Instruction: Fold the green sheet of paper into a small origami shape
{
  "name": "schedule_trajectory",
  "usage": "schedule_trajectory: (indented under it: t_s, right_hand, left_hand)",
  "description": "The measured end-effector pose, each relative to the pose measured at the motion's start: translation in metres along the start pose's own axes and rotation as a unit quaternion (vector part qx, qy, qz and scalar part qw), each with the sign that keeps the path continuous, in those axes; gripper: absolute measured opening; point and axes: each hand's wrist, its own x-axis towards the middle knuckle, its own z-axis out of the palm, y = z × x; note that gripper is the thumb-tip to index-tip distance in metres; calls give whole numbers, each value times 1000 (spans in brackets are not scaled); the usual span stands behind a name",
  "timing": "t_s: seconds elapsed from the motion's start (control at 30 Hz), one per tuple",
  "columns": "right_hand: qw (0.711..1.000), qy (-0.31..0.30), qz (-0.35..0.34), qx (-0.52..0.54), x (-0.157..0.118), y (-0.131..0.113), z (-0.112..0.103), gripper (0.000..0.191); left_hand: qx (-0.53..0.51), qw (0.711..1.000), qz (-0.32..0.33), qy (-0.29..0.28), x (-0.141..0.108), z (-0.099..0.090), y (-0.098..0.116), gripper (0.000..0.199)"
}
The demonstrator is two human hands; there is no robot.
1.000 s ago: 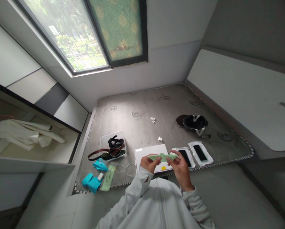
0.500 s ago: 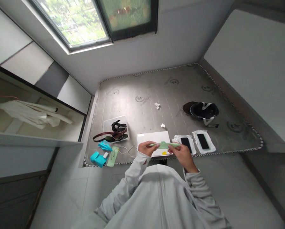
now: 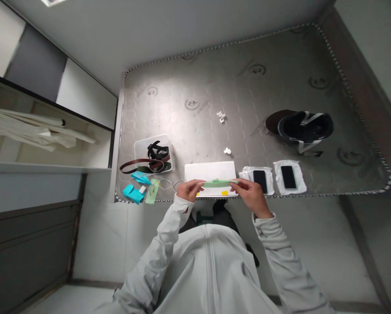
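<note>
While the left hand [image 3: 189, 190] is pinching one end of a light green strip [image 3: 219, 183] between thumb and fingers, the right hand [image 3: 250, 195] is pinching the other, and the strip is stretching level between them. Directly beneath the strip, a white box [image 3: 210, 168] with yellow tabs is lying on a grey quilted mattress [image 3: 195, 135]. Beyond the box, two crumpled white bits are resting. To the right of the grip, two dark-screened phones are lying on white wrappings, with a dark cap [image 3: 301, 128] sitting farther out. To the left, a white cord, blue wrappers [image 3: 134, 193] and a clear bin [image 3: 144, 146] holding coiled belts are sitting near the edge.
</note>
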Motion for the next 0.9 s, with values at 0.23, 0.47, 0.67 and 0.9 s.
schedule_trajectory:
  t_s: [0.23,0.47,0.67,0.9]
  right_hand:
    - [1000,1,11,6,42,68,39,32]
    - [995,57,-13,-76,90,145,80,27]
    - [990,123,-8,-73,122,187,100,21]
    - [984,109,2,-143,129,220,108,24]
  left_hand:
    - [62,991,33,111,28,-8,-74,17]
    - [-23,994,-25,102,68,1,-167,23]
    - [-79,995,-54,39,103,18,-224,26]
    - [-27,1000,3,-14,104,18,-242,15]
